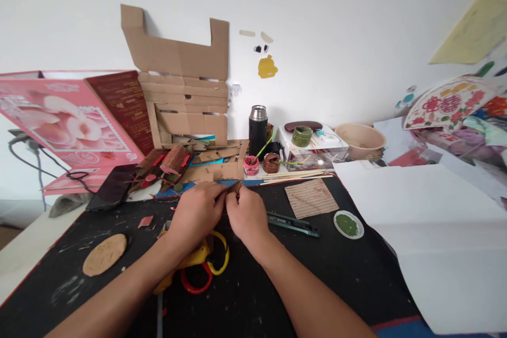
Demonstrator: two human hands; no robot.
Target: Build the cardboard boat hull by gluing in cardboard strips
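item: small brown piece (pixel 235 187), at the centre of the bench (pixel 328 274), between my two hands; mostly covered by my fingers, so its material and full shape i cannot tell.
my left hand (pixel 199 207): fingers curled in and pinched closed on the piece's left side.
my right hand (pixel 247 212): thumb and fingers likewise closed on its right side, just beside the left.

nearest: scissors (pixel 227 257), one yellow loop and one red, lying beside a yellow tool (pixel 193 257) partly hidden by my left forearm.
to the left: one flat oval brown disc (pixel 105 255).
to the right: one green utility knife (pixel 298 225), partly behind my right hand; one round lid (pixel 348 225) with green paint; beyond the knife, one corrugated cardboard square (pixel 311 198).

farther: thin wooden sticks (pixel 297 175), laid side by side; a pink paint jar (pixel 251 167) and a brown paint jar (pixel 271 163), near each other.

farthest: one black thermos (pixel 257 134), upright; one cut cardboard sheet (pixel 182 58), standing against the white wall (pixel 336 37).
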